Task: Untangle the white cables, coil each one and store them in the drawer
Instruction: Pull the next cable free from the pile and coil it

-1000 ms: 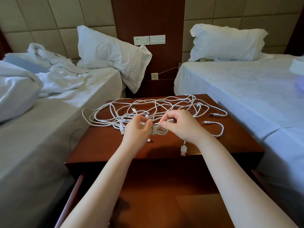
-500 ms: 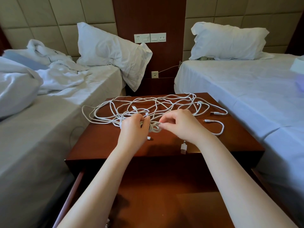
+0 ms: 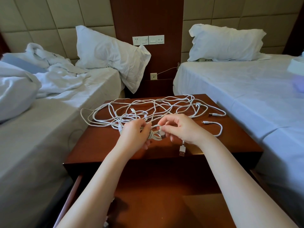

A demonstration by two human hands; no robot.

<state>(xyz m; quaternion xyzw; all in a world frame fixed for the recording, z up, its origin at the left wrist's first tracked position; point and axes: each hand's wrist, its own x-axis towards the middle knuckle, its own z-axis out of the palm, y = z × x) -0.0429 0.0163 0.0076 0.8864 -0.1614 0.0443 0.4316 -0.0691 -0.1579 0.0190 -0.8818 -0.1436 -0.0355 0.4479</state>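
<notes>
You are holding a small coiled bundle (image 3: 154,135) at the near edge of the white cables (image 3: 148,108) on the nightstand (image 3: 98,146).
Your left hand (image 3: 134,135) is covering the bundle's left side, so its loops are hard to count, and the open drawer (image 3: 156,203) is running off the frame's bottom edge. Your left fingers are curling around the bundle; your right hand (image 3: 182,129) is pinching a cable end against it.

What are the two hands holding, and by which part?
The left hand grips a small coil of white cable round its loops. The right hand pinches a USB plug by its rear, where the cable enters, beside that coil.
</notes>
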